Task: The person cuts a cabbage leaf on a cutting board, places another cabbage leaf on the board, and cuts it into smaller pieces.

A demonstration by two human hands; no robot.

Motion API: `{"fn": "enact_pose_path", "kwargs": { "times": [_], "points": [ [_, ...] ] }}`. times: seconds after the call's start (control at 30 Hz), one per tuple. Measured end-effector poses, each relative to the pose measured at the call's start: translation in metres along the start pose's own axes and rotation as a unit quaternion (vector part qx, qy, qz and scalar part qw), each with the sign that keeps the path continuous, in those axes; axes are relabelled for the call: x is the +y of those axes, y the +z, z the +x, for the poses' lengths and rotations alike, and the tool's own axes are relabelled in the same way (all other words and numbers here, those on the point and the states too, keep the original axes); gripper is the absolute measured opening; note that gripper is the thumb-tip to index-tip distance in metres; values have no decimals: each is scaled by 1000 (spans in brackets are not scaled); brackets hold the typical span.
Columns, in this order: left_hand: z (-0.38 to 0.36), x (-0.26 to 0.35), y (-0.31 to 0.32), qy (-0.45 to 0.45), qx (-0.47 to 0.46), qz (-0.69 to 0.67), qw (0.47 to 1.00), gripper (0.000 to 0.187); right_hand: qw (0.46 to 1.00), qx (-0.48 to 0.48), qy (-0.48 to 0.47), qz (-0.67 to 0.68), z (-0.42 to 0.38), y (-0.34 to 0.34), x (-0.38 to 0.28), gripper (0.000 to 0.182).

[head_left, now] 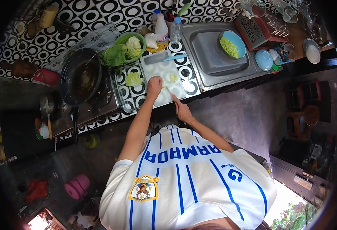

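Observation:
My right hand (183, 111) is wrapped around the handle of a knife (169, 91), its blade angled toward my left hand over a pale cutting board (151, 70). Closed in a curled grip, my left hand (155, 84) rests on the board; what its fingers hold is hidden. Small pale green bits lie near the blade. A little pile of chopped leaf (172, 78) sits on the board's right side. Across the far end lies a wide-bladed knife with a blue handle (175, 57). Left of the board is a pale green lettuce leaf (134, 79).
A green basin (142, 43) holds leafy greens and a pale head. Bottles (175, 30) stand behind the board. A blue bowl (242, 39) of chopped greens sits on the sink (198, 73). To the left, a dark wok (80, 76) rests on the stove, its handle toward the counter edge.

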State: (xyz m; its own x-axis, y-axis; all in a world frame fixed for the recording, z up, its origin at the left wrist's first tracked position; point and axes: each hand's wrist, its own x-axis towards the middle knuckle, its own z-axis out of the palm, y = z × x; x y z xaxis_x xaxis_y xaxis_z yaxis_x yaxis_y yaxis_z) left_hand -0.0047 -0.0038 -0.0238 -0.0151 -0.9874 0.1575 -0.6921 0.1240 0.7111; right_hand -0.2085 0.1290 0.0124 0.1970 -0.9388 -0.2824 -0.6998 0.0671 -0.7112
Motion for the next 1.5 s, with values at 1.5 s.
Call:
{"fn": "enact_pose_path", "kwargs": {
  "times": [1.5],
  "points": [
    [-3,10,-9,-11,8,-13,1000,10,1000,-5,-21,-18,6,0,4,53]
  ]
}}
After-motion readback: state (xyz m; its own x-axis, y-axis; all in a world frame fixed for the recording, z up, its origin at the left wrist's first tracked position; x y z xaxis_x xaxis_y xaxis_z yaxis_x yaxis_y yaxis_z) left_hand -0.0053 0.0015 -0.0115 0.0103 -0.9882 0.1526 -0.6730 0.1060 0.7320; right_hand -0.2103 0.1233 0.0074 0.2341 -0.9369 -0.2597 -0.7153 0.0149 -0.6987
